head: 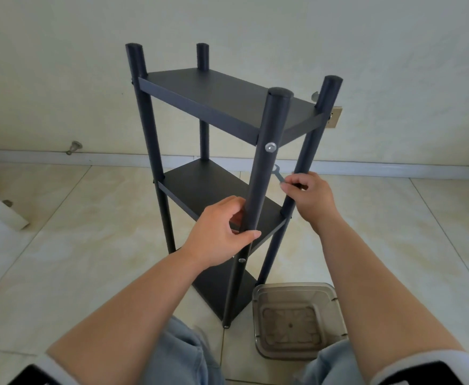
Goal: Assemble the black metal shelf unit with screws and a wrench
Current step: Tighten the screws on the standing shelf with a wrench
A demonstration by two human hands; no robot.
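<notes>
While two bare forearms reach in from below, one clear plastic container (pixel 294 319) sits nearest on the tiled floor (pixel 61 273). Left hand (pixel 222 232) curls round the front post (pixel 263 168). Right hand (pixel 309 197) pinches one small wrench (pixel 279 176) beside the right post. Between both hands, one black shelf unit (pixel 222 107) stands upright, long axis vertical: four posts, three shelves, against the wall.

The wrench (pixel 279 176) shows only its ring end; the rest is hidden inside the right hand (pixel 309 197). The nearest post (pixel 266 162) hides the left hand (pixel 222 232) fingertips. At 6 o'clock, both knees are cut off by the frame's edge.
</notes>
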